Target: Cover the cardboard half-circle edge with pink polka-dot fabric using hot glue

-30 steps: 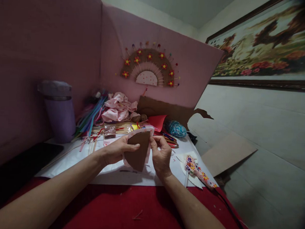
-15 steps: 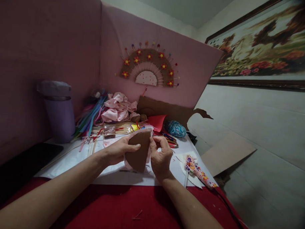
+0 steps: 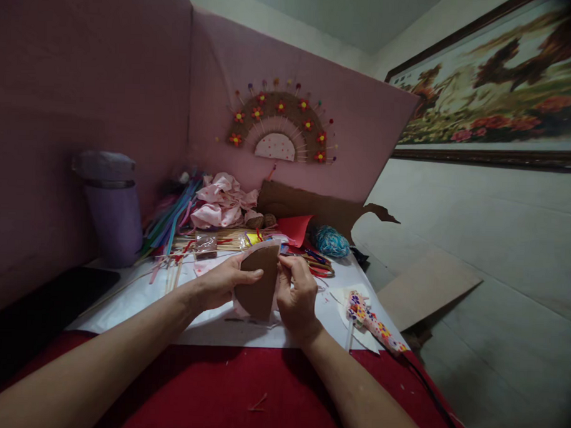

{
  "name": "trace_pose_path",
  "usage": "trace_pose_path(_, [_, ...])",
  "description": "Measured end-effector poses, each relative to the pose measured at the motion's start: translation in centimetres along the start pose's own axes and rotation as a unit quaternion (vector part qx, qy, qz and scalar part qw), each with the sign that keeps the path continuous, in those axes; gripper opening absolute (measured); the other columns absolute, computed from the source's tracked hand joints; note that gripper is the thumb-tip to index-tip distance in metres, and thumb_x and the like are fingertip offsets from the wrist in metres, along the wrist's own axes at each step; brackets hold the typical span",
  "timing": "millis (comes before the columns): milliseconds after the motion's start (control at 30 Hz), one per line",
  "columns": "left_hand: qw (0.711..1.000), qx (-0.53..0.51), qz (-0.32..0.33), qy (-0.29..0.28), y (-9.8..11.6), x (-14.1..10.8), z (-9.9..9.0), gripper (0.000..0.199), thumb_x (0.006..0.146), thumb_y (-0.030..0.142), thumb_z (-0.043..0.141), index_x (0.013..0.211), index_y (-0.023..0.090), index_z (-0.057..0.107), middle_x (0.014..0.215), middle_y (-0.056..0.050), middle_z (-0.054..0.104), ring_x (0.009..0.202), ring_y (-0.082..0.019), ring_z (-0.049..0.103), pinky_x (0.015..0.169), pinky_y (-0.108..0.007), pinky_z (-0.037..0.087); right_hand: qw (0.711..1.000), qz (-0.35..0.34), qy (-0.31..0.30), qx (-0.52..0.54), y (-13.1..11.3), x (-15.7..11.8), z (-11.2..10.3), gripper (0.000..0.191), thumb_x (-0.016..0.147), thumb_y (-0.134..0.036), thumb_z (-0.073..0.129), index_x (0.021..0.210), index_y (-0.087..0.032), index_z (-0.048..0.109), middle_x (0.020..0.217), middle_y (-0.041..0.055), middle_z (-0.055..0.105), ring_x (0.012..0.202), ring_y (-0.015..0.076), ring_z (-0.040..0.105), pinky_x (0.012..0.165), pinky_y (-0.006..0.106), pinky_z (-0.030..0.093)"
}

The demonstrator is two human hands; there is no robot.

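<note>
A half-round piece of brown cardboard [image 3: 257, 285] is held up above the white sheet, its straight edge toward the right. Pale pink fabric [image 3: 238, 309] shows as a margin around its rim. My left hand [image 3: 224, 280] grips the curved side, thumb lying on the cardboard face and fingers behind it. At the straight edge, near the top corner, my right hand [image 3: 297, 295] pinches the fabric margin between thumb and forefinger; the fingertips partly hide it.
A flower-patterned glue gun [image 3: 370, 320] lies at right, its cord trailing forward. Behind are blue yarn [image 3: 330, 240], crumpled pink cloth [image 3: 224, 199], wooden sticks [image 3: 228, 238] and a torn cardboard sheet [image 3: 309, 208]. A purple tumbler [image 3: 111, 214] stands left. A decorated half-ring [image 3: 280, 107] hangs on the pink board.
My right hand has shifted slightly left, with its fingers closer in against the cardboard's straight edge. The fabric margin there stands out less. My left hand keeps its hold.
</note>
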State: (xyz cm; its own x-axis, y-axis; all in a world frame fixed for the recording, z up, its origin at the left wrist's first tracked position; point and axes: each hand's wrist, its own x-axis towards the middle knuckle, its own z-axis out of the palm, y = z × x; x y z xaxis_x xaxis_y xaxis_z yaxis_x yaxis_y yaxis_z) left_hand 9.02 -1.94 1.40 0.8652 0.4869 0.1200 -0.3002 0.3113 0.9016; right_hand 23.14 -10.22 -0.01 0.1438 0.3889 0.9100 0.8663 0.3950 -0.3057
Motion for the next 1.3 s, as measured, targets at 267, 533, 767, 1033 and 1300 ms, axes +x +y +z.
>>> trace_pose_path(267, [0.999,-0.027,0.014,0.011,0.0,0.1,-0.2,0.043,0.069,0.014,0.075,0.110,0.022,0.064,0.094,-0.005,0.072,0.079,-0.017,0.066,0.073,-0.026,0.049,0.979,-0.088,-0.088,-0.163,-0.2,-0.8,0.4,0.049,0.083,-0.005,0.041,0.131,-0.007,0.048,0.101,0.0171,0.055,0.095,0.0280,0.051,0.082,0.044,0.049])
trace_pose_path(533, [0.999,-0.044,0.009,0.019,0.0,0.2,-0.6,0.040,0.070,0.014,0.074,0.108,0.022,0.065,0.092,-0.005,0.073,0.079,-0.017,0.067,0.074,-0.027,0.050,0.985,-0.062,-0.096,-0.127,-0.4,-0.8,0.8,0.049,0.085,-0.009,0.044,0.134,-0.009,0.046,0.104,0.0163,0.054,0.097,0.0271,0.050,0.084,0.043,0.047])
trace_pose_path(767, [0.999,-0.044,0.012,0.021,0.3,0.0,-0.2,0.047,0.069,0.013,0.075,0.113,0.023,0.062,0.092,-0.005,0.073,0.078,-0.018,0.068,0.073,-0.028,0.051,0.992,0.121,-0.011,0.037,-0.2,0.6,-0.1,0.022,0.092,-0.030,0.046,0.097,-0.017,0.063,0.093,0.0083,0.058,0.088,0.0204,0.055,0.077,0.034,0.046])
trace_pose_path(1033, [0.999,-0.030,0.001,0.040,0.5,-0.2,0.0,0.045,0.067,0.014,0.076,0.109,0.021,0.063,0.087,-0.004,0.073,0.076,-0.017,0.068,0.072,-0.027,0.051,0.978,0.179,-0.016,0.107,0.2,0.4,0.5,0.019,0.087,-0.028,0.052,0.073,-0.018,0.058,0.075,0.0019,0.054,0.069,0.0150,0.051,0.058,0.025,0.040])
trace_pose_path(1300, [0.999,-0.032,0.001,0.031,0.4,-0.1,0.1,0.046,0.066,0.014,0.076,0.110,0.022,0.063,0.090,-0.004,0.073,0.077,-0.018,0.068,0.073,-0.027,0.052,0.993,0.112,-0.033,-0.007,0.0,0.2,0.4,0.016,0.090,-0.023,0.047,0.076,-0.019,0.054,0.077,0.0023,0.052,0.074,0.0172,0.049,0.065,0.028,0.039])
